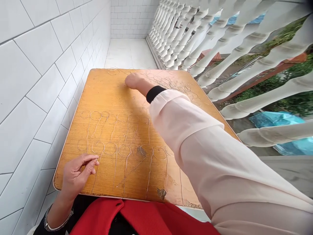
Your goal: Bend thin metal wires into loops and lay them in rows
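Note:
Rows of thin looped wires (110, 148), each a ring with a long tail, lie on the wooden table (102, 94). My left hand (79, 171) is over the near left part of the table, its thumb and fingertips pinched together beside the nearer row; anything between them is too small to make out. My right arm stretches across to the far side, where my right hand (133, 80) rests low over the tabletop with its fingers hidden. Just right of it lies a loose pile of thin wires (171, 85).
White tiled wall (39, 75) runs close along the table's left side. A white baluster railing (234, 68) stands along the right, with greenery and a blue cover (276, 122) beyond it. Pale floor (129, 52) lies behind the table.

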`<move>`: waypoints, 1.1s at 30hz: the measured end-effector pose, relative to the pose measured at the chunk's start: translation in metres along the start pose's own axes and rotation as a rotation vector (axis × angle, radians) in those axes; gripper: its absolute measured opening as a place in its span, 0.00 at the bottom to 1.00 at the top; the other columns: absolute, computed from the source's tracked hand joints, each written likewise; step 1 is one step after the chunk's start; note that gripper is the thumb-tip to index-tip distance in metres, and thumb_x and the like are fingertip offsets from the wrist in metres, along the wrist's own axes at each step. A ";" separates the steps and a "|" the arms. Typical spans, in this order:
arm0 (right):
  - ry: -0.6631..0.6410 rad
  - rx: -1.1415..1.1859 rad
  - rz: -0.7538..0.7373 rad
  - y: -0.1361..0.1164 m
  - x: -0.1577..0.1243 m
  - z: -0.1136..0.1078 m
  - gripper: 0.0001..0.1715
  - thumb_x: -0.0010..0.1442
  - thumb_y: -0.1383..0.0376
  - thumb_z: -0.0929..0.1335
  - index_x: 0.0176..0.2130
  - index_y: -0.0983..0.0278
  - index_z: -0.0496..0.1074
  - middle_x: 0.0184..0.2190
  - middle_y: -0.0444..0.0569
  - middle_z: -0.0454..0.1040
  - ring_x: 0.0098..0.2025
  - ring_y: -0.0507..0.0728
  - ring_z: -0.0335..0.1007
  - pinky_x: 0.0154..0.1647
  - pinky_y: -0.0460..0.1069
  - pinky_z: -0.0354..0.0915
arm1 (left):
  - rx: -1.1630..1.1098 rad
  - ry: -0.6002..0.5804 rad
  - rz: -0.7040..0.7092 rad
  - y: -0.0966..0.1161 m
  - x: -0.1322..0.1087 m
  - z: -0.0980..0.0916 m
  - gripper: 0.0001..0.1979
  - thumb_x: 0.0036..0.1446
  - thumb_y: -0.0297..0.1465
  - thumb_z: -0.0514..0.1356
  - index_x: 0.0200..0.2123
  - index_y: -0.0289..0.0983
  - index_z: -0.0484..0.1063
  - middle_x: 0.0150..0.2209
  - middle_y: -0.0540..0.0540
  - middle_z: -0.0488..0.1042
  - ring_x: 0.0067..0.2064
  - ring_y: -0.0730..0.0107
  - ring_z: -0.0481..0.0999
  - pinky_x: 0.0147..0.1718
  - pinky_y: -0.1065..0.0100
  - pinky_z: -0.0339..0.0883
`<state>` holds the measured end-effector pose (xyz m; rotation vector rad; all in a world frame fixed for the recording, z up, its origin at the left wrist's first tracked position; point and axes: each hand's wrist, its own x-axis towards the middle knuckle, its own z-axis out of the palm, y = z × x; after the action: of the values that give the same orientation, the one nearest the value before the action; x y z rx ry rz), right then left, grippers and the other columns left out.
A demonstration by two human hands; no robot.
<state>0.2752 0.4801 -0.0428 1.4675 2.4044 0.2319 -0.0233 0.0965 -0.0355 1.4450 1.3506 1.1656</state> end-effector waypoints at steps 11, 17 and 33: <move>-0.268 -0.058 0.069 -0.013 -0.016 -0.037 0.09 0.55 0.79 0.70 0.38 0.76 0.80 0.44 0.63 0.81 0.49 0.67 0.79 0.47 0.56 0.74 | 0.034 0.023 -0.052 0.005 -0.001 0.003 0.06 0.61 0.29 0.64 0.37 0.42 0.82 0.28 0.55 0.80 0.23 0.82 0.74 0.29 0.76 0.70; -0.406 0.156 0.126 -0.004 -0.018 -0.041 0.08 0.59 0.76 0.69 0.37 0.77 0.80 0.34 0.56 0.82 0.40 0.61 0.80 0.43 0.54 0.74 | 0.065 -0.043 0.029 0.002 0.005 -0.003 0.06 0.60 0.27 0.64 0.37 0.42 0.82 0.28 0.54 0.81 0.22 0.81 0.76 0.27 0.79 0.73; -0.394 0.320 0.206 0.011 -0.055 -0.033 0.07 0.60 0.70 0.73 0.37 0.74 0.80 0.31 0.52 0.80 0.36 0.59 0.80 0.40 0.53 0.73 | 0.092 -0.128 0.077 -0.004 0.008 -0.011 0.07 0.61 0.26 0.64 0.40 0.43 0.81 0.30 0.55 0.83 0.23 0.84 0.77 0.28 0.82 0.74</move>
<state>0.2965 0.4375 0.0017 1.7090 2.0385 -0.3822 -0.0347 0.1048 -0.0358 1.6216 1.2842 1.0518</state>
